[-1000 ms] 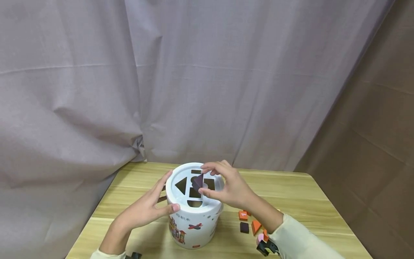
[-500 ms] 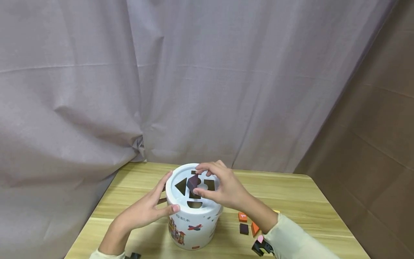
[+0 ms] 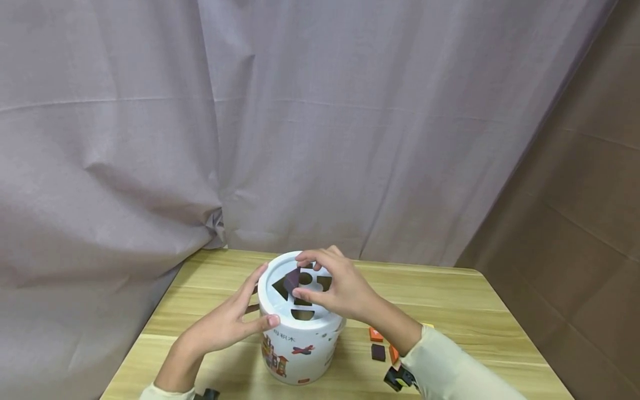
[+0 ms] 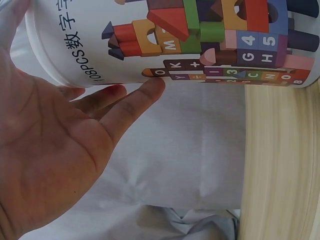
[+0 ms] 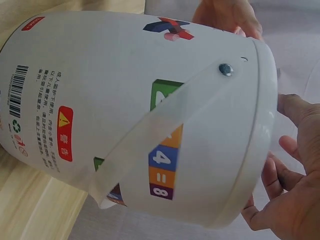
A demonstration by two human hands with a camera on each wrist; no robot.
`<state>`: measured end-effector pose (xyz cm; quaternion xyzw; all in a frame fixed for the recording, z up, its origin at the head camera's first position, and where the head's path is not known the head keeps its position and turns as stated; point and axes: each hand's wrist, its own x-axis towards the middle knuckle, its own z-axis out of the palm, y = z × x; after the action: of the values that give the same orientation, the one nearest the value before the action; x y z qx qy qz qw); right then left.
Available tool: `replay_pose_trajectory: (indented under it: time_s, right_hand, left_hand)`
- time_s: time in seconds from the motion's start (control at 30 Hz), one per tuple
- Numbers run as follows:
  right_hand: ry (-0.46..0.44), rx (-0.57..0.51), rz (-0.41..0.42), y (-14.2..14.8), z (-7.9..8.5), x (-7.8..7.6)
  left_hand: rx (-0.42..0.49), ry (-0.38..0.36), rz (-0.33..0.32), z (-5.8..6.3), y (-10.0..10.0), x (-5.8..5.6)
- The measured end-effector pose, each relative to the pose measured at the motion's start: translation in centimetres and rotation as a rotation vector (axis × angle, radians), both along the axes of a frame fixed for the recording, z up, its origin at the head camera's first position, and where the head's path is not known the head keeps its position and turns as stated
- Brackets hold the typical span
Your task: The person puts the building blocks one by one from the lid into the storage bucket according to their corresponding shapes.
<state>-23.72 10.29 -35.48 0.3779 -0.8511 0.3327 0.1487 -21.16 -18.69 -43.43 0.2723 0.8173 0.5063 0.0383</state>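
Observation:
A white bucket with printed toy pictures stands on the table, its lid cut with shaped holes. My left hand rests against the bucket's left side, thumb at the front of the rim and fingers stretched toward the back. Between thumb and fingertips, my right hand pinches a dark purple triangular block. Tilted on edge, the block overlaps the right part of the triangular hole. In the right wrist view the bucket hides the block from sight, and the right hand shows beyond the lid's rim.
Right of the bucket lie a dark block, an orange block and another orange piece, partly covered by the right forearm. A translucent handle hangs down the bucket's side. Grey curtain closes off the back.
My right hand has shifted left across the lid with the purple block, from over the middle holes to the triangular hole, and the block has turned. The left hand stays in place.

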Motion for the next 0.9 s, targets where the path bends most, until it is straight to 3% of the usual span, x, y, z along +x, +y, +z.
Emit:
replay_pose_trajectory:
  time_s: [0.9]
  right_hand:
    - [-0.014,0.032,-0.029,-0.8,-0.69,0.01]
  left_hand:
    - [-0.001,-0.035,0.002,-0.07,0.92,-0.17]
